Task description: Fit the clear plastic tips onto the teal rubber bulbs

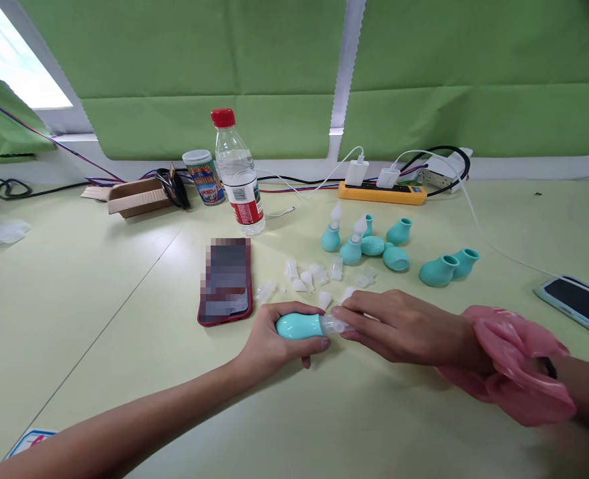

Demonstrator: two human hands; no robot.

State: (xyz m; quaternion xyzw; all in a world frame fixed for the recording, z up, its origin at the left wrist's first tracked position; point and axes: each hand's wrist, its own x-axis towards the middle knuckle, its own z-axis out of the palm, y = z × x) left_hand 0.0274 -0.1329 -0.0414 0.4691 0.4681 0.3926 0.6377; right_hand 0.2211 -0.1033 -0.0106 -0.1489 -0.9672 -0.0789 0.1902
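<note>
My left hand point(274, 336) is wrapped round a turquoise squeeze bulb point(298, 326), which lies on its side just over the table. A clear plastic nozzle piece point(330, 324) sits at the bulb's neck, and my right hand point(394, 326) pinches its far end, partly covering it. Beyond my hands lie several loose translucent plastic pieces point(318, 271). Behind these stand two turquoise bulbs with clear tips fitted, one of them a bulb point(330, 238) at the back. Several bare bulbs point(397, 258) rest close by, and two more bulbs point(438, 271) lie farther right.
A phone in a red case point(225, 283) lies left of the pieces. Behind it stand a red-capped water bottle point(244, 193), a can point(205, 178) and an open cardboard box point(139, 197). A yellow power strip point(381, 193) with cables is at the back; another phone point(578, 303) lies right.
</note>
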